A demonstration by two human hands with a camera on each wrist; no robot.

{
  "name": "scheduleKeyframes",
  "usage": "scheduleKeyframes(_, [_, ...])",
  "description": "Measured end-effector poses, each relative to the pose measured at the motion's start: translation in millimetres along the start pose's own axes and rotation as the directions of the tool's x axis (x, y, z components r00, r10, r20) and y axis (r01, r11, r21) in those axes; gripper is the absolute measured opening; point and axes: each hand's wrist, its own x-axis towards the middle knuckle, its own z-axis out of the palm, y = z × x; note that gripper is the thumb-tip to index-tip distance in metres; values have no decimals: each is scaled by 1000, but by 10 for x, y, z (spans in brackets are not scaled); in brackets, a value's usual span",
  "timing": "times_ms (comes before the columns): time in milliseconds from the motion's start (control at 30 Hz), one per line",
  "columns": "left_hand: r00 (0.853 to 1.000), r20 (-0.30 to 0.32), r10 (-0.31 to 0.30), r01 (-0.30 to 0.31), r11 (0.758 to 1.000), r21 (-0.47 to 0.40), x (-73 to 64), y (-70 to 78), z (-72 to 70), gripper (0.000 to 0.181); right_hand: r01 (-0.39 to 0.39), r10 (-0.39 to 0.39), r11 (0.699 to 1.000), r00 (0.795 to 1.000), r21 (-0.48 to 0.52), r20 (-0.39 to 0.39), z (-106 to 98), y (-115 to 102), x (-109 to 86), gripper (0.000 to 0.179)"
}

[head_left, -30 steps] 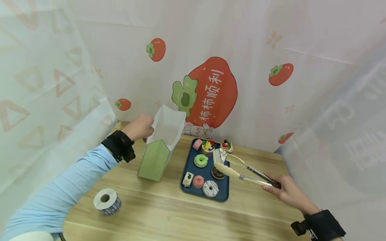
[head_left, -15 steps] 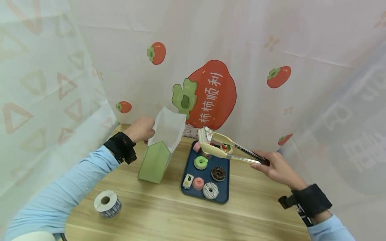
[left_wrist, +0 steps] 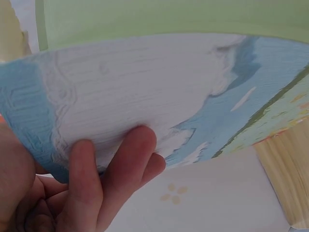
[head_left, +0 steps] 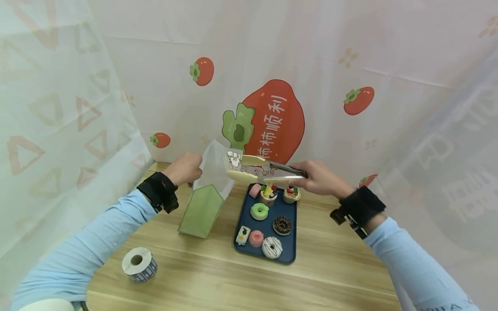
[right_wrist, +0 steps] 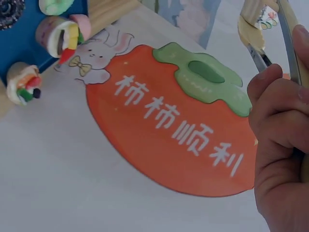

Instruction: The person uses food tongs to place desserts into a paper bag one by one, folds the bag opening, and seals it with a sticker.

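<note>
At the table's left, my left hand [head_left: 185,168] grips the upper edge of a green paper bag [head_left: 203,211] with a white inside. In the left wrist view, its fingers curl against the bag's painted blue-and-white side [left_wrist: 140,92]. My right hand [head_left: 317,178] holds a pair of tongs [head_left: 280,171] with cream-coloured tips. Pinched in those tips is a small cake slice [head_left: 233,160] with white decoration, held in front of the bag's open top. The right wrist view shows the right hand's fingers [right_wrist: 280,111] wrapped round the tongs, with the slice [right_wrist: 263,13] at the upper right.
A dark blue tray [head_left: 272,257] holds several small pastries, among them a green donut [head_left: 259,211], a chocolate donut [head_left: 282,225] and a white donut [head_left: 272,247]. A label roll [head_left: 140,264] stands at the front left. A printed curtain [head_left: 319,52] hangs behind the table.
The right hand has carried the tongs and cake slice left and up, from over the tray to the bag's opening. The left hand keeps its grip on the bag.
</note>
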Motion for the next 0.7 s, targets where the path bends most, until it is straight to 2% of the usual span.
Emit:
scheduleKeyframes(233, [1000,-1,0,0,1000,9,5,-12,3,15,52,-44,993,996,-107,72,-54,-219,509,36])
scheduleKeyframes(367, [1000,-6,11,-11,1000,20,16,18,13,15,39,-14,982,990,-186,138,-31,-310,730,33])
scheduleKeyframes(533, [999,-16,38,-38,999,-10,7,47,26,15,13,56,956,973,-293,224,20,-428,985,22])
scheduleKeyframes(700, [997,-40,61,-62,998,-21,3,68,27,18,31,75,921,964,-388,257,80,-559,1221,17])
